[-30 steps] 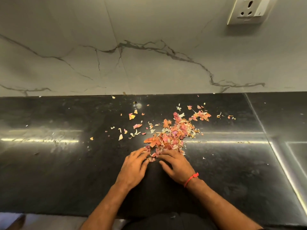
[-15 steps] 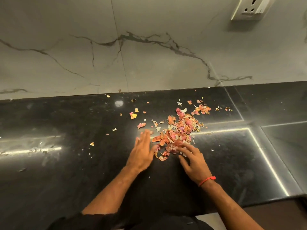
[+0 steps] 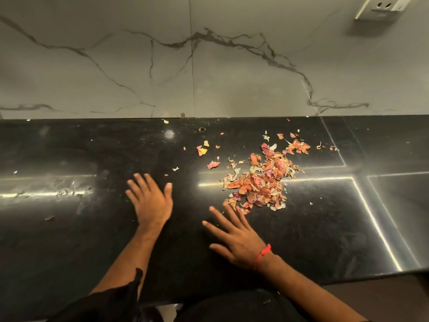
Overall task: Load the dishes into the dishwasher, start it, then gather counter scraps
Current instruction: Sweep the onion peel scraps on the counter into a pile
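Observation:
A pile of pink and orange onion-skin scraps (image 3: 262, 182) lies on the black stone counter (image 3: 69, 240), right of centre. Loose scraps (image 3: 202, 151) are scattered to the pile's left, and a smaller clump (image 3: 298, 147) sits behind it. My left hand (image 3: 151, 201) lies flat and open on the counter, well left of the pile, holding nothing. My right hand (image 3: 234, 235), with a red thread at the wrist, is spread open on the counter; its fingertips reach the pile's near-left edge.
A marble-patterned backsplash (image 3: 209, 66) rises behind the counter, with a wall socket (image 3: 383, 8) at the top right. The counter's front edge (image 3: 371, 277) runs along the lower right. A small scrap (image 3: 50, 218) lies far left.
Both hands have opened and pulled away from the pile. The left hand has slid left, clear of the scraps; the right hand has drawn back toward me. The view has shifted left.

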A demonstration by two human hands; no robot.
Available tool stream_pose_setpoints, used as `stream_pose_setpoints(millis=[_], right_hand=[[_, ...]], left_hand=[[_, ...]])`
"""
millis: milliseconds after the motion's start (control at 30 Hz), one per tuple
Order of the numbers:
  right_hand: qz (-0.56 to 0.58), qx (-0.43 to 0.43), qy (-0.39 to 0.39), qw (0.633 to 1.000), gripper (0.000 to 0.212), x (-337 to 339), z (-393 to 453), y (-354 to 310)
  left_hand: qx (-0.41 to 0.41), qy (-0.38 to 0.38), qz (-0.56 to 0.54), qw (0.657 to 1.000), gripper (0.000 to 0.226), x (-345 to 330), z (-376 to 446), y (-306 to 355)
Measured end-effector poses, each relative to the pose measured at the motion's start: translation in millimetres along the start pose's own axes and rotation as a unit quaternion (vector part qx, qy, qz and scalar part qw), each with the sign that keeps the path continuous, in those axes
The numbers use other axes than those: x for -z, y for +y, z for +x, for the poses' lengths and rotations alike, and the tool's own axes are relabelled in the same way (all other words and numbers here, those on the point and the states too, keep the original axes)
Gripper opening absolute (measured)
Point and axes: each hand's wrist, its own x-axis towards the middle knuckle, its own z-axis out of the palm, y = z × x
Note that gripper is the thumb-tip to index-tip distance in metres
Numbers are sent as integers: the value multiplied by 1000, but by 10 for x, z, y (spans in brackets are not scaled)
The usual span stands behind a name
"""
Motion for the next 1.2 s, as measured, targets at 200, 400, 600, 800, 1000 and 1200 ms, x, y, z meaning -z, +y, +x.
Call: stream_pose_setpoints(millis=[200,400,600,800,1000,1200], right_hand=[[-104,-74,-51,990,68,-88,106,242],[-55,-205,-14,977,68,247,234,463],[11,-166,18,986,61,74,412,185],[61,-226,27,972,65,79,335,245],[26,-199,17,980,67,-12,542,257],[81,-269,69,957,73,-26,551,284]], left_hand=[[-315,-94,-82,941,66,-194,-457,551],[-190,-13,-131,973,58,-40,-266,348],[-241,-152,-111,952,88,-106,-345,693],[-244,-1,-171,955,75,-27,-152,833],[-96,-38,-5,995,97,-163,282,841],[-345,-190,-205,896,82,-199,-178,1042]])
